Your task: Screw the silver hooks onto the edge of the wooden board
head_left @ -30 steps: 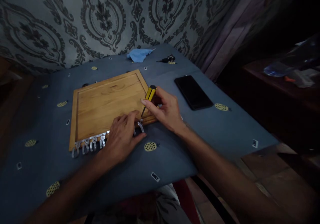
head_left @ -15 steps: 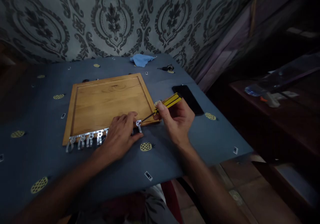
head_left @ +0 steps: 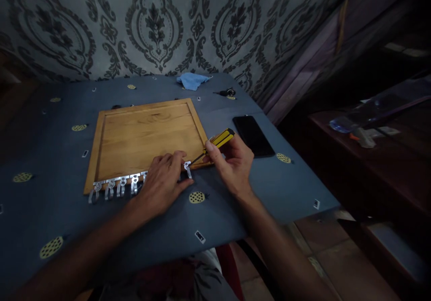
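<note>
Just below the frame's centre, the right hand [head_left: 237, 162] pinches a screwdriver [head_left: 220, 140] at the rightmost hook [head_left: 188, 171], apparently for turning, which calls for a steady tip, the left hand [head_left: 162, 180] spread over the rail [head_left: 117, 179].

Board [head_left: 148, 135]: wood, grain and darker figure showing, smooth, soft sheen over panel. Hooks [head_left: 123, 187]: bare metal, polished look, throwing bright glints. Over to screwdriver [head_left: 220, 140]: handle smooth, looks plastic, yellow with black; shaft dark, slim metal. Phone [head_left: 253, 136]: flat, smooth, black, glass-like front, little shine in this dim light. Tablecloth [head_left: 269, 193]: smooth, printed, mostly matt. Rag [head_left: 192, 81]: blue cloth, soft, matt, rumpled. Floor [head_left: 353, 256]: tile, dull, brownish.
</note>
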The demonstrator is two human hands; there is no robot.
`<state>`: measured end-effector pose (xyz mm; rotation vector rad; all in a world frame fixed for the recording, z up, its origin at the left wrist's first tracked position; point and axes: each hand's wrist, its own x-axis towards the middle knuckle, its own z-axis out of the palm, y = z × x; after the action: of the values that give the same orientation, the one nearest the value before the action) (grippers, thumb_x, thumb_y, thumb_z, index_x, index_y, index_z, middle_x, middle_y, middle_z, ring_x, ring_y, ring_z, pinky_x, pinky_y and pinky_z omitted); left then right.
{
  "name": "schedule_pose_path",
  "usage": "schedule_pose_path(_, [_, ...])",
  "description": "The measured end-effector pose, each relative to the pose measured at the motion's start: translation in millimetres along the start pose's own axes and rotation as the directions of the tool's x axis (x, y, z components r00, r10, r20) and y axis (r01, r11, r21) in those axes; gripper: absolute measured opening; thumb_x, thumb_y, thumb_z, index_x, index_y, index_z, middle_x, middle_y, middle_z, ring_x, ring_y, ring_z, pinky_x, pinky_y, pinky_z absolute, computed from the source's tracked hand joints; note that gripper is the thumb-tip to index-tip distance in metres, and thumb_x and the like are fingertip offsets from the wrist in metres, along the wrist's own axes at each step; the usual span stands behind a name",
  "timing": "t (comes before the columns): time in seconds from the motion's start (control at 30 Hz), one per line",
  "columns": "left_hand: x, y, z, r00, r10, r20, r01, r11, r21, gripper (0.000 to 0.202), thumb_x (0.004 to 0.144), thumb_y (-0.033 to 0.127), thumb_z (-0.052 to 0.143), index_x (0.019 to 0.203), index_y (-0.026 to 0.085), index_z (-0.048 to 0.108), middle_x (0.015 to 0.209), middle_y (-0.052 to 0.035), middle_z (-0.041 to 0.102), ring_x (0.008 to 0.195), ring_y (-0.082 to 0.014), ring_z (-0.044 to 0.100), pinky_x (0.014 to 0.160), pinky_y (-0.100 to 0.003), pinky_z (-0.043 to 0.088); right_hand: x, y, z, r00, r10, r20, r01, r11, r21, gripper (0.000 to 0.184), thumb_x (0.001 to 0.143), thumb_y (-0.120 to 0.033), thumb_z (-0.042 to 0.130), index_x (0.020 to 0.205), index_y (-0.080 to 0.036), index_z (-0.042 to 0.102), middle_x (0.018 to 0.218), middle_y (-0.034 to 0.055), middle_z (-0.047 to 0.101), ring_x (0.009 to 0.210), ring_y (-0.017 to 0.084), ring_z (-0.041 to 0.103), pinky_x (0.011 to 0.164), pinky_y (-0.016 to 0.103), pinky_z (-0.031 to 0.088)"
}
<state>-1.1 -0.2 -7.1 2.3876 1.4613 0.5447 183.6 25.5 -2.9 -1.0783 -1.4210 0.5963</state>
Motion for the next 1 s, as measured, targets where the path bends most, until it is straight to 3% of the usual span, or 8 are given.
schedule_pose_path(0.33, [1,1,-0.8,0.999,-0.024,0.023,0.024,1.000,-0.015,0.052,0.084,0.023,0.082,0.122,0.022,0.047,0.119,-0.0078,0.072,0.113,-0.0311,0.067,0.096,-0.046,0.049,-1,3,0,0.999,-0.038,0.007,0.038,0.999,-0.010,0.032,0.091,-0.042,0.072,0.074,-0.023,0.053,0.066,-0.0034,0.057,0.057,0.012,0.055,0.055,0.028,0.049])
schedule_pose_path(0.67, [3,2,-1.9,0.998,-0.032,0.053,0.031,0.999,0.026,0.050,0.085,0.026,0.082,0.120,0.022,0.047,0.119,-0.0076,0.072,0.112,-0.0307,0.067,0.095,-0.046,0.049,-3,2,0,0.999,-0.012,0.047,0.012,1.000,0.000,0.034,0.089,-0.050,0.074,0.077,-0.023,0.058,0.068,-0.0024,0.055,0.062,0.014,0.056,0.058,0.029,0.053])
schedule_pose_path(0.83, [3,4,-3.7,0.996,-0.047,0.079,0.043,0.998,0.053,0.047,0.086,0.030,0.082,0.118,0.021,0.049,0.117,-0.0087,0.071,0.112,-0.0320,0.066,0.096,-0.047,0.049,3,-12,2,0.985,0.072,0.154,-0.090,0.990,0.112,0.031,0.085,-0.049,0.080,0.084,-0.022,0.064,0.074,-0.0023,0.060,0.060,0.012,0.057,0.053,0.026,0.053])
schedule_pose_path(1.0, [4,6,-5.4,0.993,-0.060,0.102,0.054,0.997,0.062,0.049,0.088,0.032,0.080,0.123,0.019,0.049,0.112,-0.0093,0.071,0.113,-0.0324,0.065,0.097,-0.046,0.048,17,-26,7,0.937,0.125,0.328,-0.184,0.970,0.157,0.035,0.079,-0.051,0.085,0.085,-0.021,0.068,0.073,-0.0029,0.063,0.052,0.008,0.054,0.042,0.020,0.047])
